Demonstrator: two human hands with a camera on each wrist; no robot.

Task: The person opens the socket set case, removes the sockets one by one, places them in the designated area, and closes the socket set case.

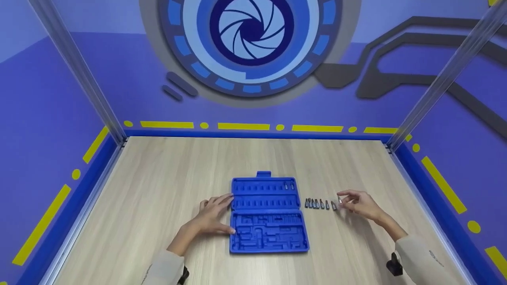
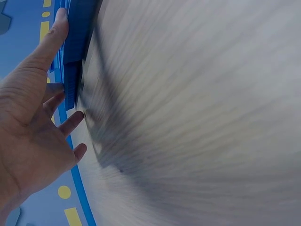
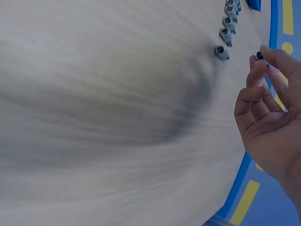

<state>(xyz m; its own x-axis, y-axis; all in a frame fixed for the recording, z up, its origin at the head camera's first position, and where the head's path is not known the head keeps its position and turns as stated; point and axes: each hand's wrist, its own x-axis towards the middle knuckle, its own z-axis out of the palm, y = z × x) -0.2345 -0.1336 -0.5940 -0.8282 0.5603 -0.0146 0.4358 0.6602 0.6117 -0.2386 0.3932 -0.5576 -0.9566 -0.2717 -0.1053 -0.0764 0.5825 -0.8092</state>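
A blue plastic tool case [image 1: 269, 251] lies unfolded on the table, its moulded slots facing up. My left hand [image 1: 212, 217] rests against the case's left side with fingers spread, the thumb touching the lower half's edge. Two small metal sockets [image 1: 292, 186] sit in the top row of slots, at the right. To the right of the case, several more metal sockets [image 1: 322, 204] stand in a line on the table. Just past that line's right end, my right hand [image 1: 361, 204] pinches one socket [image 3: 260, 56] between thumb and fingertips, raised above the table.
The wooden table [image 1: 178, 166] has blue printed walls [image 1: 119, 79] at its back and sides. Metal frame posts [image 1: 79, 75] rise at the back corners. The case's handle tab [image 1: 263, 174] points toward the back wall.
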